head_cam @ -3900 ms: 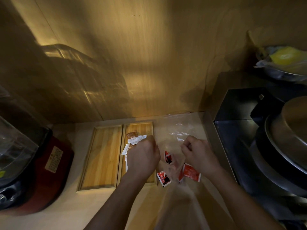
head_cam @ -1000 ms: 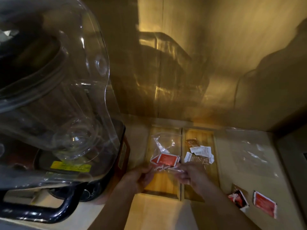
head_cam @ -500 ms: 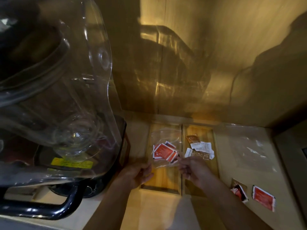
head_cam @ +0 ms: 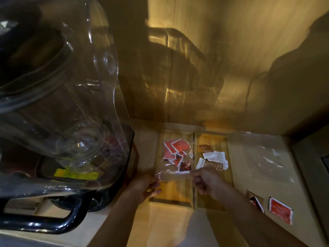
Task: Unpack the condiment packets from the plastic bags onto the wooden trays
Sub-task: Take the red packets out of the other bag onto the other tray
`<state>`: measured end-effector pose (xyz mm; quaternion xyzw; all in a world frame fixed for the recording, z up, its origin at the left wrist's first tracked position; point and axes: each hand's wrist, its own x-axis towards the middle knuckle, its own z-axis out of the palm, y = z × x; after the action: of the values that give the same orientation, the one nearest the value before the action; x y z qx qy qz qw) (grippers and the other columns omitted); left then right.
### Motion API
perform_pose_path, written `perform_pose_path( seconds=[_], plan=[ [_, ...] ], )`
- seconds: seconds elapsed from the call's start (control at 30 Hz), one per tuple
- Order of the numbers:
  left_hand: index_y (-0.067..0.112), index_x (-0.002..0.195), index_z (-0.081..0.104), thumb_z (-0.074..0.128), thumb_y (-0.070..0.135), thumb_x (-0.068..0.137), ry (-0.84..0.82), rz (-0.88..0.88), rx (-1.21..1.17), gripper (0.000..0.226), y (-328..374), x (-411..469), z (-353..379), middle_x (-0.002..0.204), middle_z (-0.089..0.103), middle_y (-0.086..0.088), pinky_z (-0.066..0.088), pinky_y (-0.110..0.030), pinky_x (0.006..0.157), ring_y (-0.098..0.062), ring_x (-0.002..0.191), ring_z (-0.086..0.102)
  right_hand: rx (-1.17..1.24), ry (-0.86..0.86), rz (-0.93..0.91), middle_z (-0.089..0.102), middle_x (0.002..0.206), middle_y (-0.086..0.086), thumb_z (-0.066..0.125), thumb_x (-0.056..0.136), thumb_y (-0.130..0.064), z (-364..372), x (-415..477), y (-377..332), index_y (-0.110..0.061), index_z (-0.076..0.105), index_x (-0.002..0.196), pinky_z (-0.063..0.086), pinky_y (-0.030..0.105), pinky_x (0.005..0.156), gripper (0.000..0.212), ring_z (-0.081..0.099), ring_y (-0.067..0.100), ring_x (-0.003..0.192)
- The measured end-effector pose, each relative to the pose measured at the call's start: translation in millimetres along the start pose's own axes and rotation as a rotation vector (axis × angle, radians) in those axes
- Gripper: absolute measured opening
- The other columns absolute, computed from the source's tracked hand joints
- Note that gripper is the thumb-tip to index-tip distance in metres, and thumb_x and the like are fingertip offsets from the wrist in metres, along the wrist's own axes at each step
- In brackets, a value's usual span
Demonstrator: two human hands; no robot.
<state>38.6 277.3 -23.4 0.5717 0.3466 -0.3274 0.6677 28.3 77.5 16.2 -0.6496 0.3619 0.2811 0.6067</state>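
Note:
Two wooden trays lie side by side against the back wall. Over the left tray (head_cam: 171,194) a clear plastic bag (head_cam: 173,172) is held by its near edge, with several red condiment packets (head_cam: 178,148) spread at its far end. My left hand (head_cam: 146,188) pinches the bag's left corner and my right hand (head_cam: 206,180) pinches its right corner. The right tray (head_cam: 212,139) holds a pile of white and brown packets (head_cam: 212,157).
A large clear blender jar (head_cam: 58,82) on a dark base (head_cam: 99,195) fills the left side. An empty clear plastic bag (head_cam: 265,155) lies flat right of the trays. Two loose red packets (head_cam: 280,210) (head_cam: 255,200) lie on the counter at the right.
The bag has been lowered flat toward the left tray, and the red packets have slid to its far end. Both hands kept hold of its near corners.

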Motion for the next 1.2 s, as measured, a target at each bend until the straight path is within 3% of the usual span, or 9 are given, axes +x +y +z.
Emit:
perform_pose_path(
  seconds=[0.2,0.3,0.4,0.53,0.6,0.73,0.87,1.0,1.2],
  plan=[
    [0.014,0.085,0.064,0.054,0.022,0.090,-0.127,-0.053,0.067,0.014,6.1,2.0,11.4,0.066,0.061,-0.002,0.051,-0.027,0.054,-0.013,0.054,0.058,0.133,-0.009,0.053,0.059,0.048,0.008,0.063,0.084,-0.010,11.1,1.8,10.6,0.000,0.059,0.080,0.043,0.019,0.037,0.012,0.050,0.012,0.034],
    [0.006,0.075,0.065,0.056,0.007,0.086,-0.038,0.080,0.002,0.015,14.3,6.1,18.3,0.045,0.060,-0.002,0.045,-0.020,0.041,-0.012,0.037,0.055,0.198,-0.002,-0.002,0.054,0.050,0.005,0.060,0.085,-0.009,13.9,3.0,7.1,-0.003,0.061,0.077,0.033,0.019,0.034,0.010,0.043,0.010,0.037],
    [0.008,0.066,0.064,0.054,0.008,0.087,-0.047,0.239,-0.026,0.024,26.3,3.2,21.1,0.046,0.058,-0.001,0.043,-0.022,0.045,-0.012,0.042,0.053,0.263,0.007,-0.206,0.050,0.050,0.003,0.055,0.087,-0.004,11.4,1.3,-3.3,-0.005,0.063,0.079,0.030,0.020,0.033,0.011,0.041,0.011,0.037],
    [0.004,0.055,0.045,0.036,-0.010,0.087,-0.096,0.108,0.198,0.037,4.3,8.6,11.3,0.035,0.044,-0.004,0.030,-0.013,0.031,-0.008,0.025,0.036,0.089,-0.014,0.023,0.049,0.047,0.005,0.051,0.087,-0.003,8.4,-0.3,16.6,-0.005,0.058,0.069,0.027,0.017,0.034,0.019,0.038,0.011,0.035],
    [0.004,0.058,0.043,0.034,-0.015,0.084,-0.137,0.034,0.223,0.034,-2.9,11.3,6.9,0.046,0.042,-0.008,0.030,-0.015,0.033,-0.008,0.028,0.037,0.130,-0.078,0.086,0.054,0.053,0.007,0.052,0.087,-0.005,7.5,-1.1,23.6,-0.004,0.059,0.073,0.036,0.019,0.036,0.016,0.046,0.012,0.037],
    [0.008,0.067,0.060,0.049,-0.007,0.083,-0.105,0.053,0.243,0.025,0.3,16.9,7.0,0.063,0.060,-0.009,0.048,-0.024,0.048,-0.015,0.053,0.055,0.251,-0.056,0.067,0.062,0.074,0.016,0.047,0.091,-0.006,10.7,4.1,23.8,-0.005,0.058,0.076,0.051,0.036,0.064,0.018,0.059,0.024,0.066],
    [0.009,0.074,0.064,0.051,0.011,0.089,-0.088,0.014,0.089,0.020,0.1,27.3,19.5,0.049,0.064,-0.001,0.045,-0.017,0.038,-0.010,0.039,0.058,0.222,-0.033,0.087,0.059,0.069,0.015,0.048,0.092,-0.007,20.2,9.2,22.2,-0.005,0.056,0.075,0.047,0.032,0.056,0.019,0.054,0.022,0.059],
    [0.009,0.083,0.066,0.049,0.007,0.086,-0.107,0.162,-0.028,0.018,8.2,25.9,21.0,0.062,0.059,-0.004,0.039,-0.025,0.047,-0.015,0.049,0.050,0.278,-0.034,-0.001,0.065,0.078,0.012,0.057,0.086,-0.002,12.5,11.0,13.4,-0.006,0.060,0.090,0.051,0.033,0.060,0.007,0.061,0.022,0.070],
    [0.000,0.063,0.062,0.049,-0.016,0.075,-0.178,-0.043,0.212,0.024,-13.4,20.1,4.6,0.056,0.060,-0.009,0.039,-0.021,0.045,-0.017,0.053,0.051,0.173,-0.164,0.149,0.064,0.080,0.016,0.048,0.084,0.004,7.3,5.6,33.5,-0.001,0.057,0.083,0.053,0.038,0.063,0.010,0.063,0.027,0.077]
  ],
)
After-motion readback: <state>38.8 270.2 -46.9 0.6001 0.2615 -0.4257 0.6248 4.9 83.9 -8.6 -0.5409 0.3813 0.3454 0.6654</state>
